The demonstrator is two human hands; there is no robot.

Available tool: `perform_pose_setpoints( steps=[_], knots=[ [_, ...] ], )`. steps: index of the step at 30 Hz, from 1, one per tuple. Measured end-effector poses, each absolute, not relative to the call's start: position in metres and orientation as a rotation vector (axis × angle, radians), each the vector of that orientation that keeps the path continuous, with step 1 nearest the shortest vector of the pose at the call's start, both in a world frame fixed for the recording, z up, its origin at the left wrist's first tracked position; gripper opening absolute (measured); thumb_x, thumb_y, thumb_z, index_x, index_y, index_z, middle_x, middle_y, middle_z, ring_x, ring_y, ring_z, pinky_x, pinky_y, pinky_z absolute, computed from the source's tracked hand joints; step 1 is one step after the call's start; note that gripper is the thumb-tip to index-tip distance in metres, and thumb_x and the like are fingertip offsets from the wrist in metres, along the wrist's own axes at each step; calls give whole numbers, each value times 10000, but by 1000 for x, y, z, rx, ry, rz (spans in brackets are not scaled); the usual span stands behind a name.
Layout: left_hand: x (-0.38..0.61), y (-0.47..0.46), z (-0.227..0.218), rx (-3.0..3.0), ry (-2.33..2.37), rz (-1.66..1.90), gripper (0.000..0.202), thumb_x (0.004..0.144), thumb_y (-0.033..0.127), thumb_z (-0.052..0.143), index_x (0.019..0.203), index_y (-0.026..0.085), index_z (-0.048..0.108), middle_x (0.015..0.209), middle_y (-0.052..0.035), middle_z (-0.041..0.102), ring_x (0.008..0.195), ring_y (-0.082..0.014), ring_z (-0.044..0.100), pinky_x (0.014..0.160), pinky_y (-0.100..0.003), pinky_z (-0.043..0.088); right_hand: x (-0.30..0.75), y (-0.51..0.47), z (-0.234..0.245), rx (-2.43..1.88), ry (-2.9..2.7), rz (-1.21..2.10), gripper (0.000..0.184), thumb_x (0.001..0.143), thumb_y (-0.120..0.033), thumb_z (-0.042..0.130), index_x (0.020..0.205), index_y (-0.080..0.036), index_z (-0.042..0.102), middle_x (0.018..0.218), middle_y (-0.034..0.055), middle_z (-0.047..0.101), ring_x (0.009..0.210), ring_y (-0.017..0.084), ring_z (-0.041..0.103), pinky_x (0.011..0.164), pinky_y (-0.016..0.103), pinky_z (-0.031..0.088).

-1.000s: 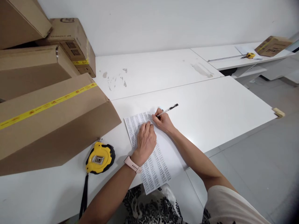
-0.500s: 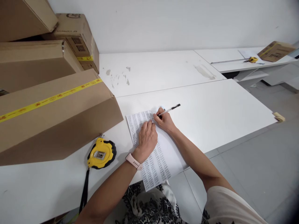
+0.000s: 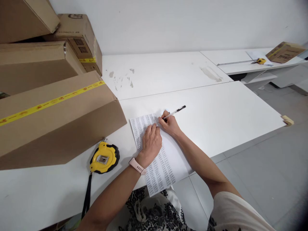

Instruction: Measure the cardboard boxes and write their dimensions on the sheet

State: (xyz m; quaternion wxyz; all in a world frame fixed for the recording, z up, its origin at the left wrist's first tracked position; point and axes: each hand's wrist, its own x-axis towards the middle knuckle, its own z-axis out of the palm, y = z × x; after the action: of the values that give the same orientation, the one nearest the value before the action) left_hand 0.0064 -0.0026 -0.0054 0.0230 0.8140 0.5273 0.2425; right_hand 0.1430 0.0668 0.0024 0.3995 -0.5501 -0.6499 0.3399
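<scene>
A sheet of paper [image 3: 157,171] with columns of small dark writing lies at the table's front edge, its lower end hanging over. My left hand [image 3: 151,141] rests palm down on it, fingers stretched out and a little bent. My right hand [image 3: 170,124] pinches a pen [image 3: 177,110] with a clear barrel and black end, tilted up to the right. The pen's tip is hidden by my fingers, near the sheet's top right. Left of the paper sits a yellow and black tape measure [image 3: 104,158] with a black strap.
A large cardboard box [image 3: 60,118] with yellow tape stands to the left, more boxes [image 3: 79,35] stacked behind it. The white table [image 3: 216,109] runs right. On the far surface are another tape measure [image 3: 261,61] and a box [image 3: 285,53]. A pale block [image 3: 287,120] sits at the table's corner.
</scene>
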Motion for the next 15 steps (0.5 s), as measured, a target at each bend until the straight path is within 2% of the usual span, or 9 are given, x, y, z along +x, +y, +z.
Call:
perform_pose_setpoints(
  steps=[15],
  knots=[
    [6,-3,-4,2493,1622,741,315,943,67,466,1201,43,646,1312,-197,663,1169,-305,587,1011,-439,513,144,68,-1,-1391,-1653,834,228,846,-342,563,717,-255,396,543,-71,368,539,130,349,550,288,297]
  ],
)
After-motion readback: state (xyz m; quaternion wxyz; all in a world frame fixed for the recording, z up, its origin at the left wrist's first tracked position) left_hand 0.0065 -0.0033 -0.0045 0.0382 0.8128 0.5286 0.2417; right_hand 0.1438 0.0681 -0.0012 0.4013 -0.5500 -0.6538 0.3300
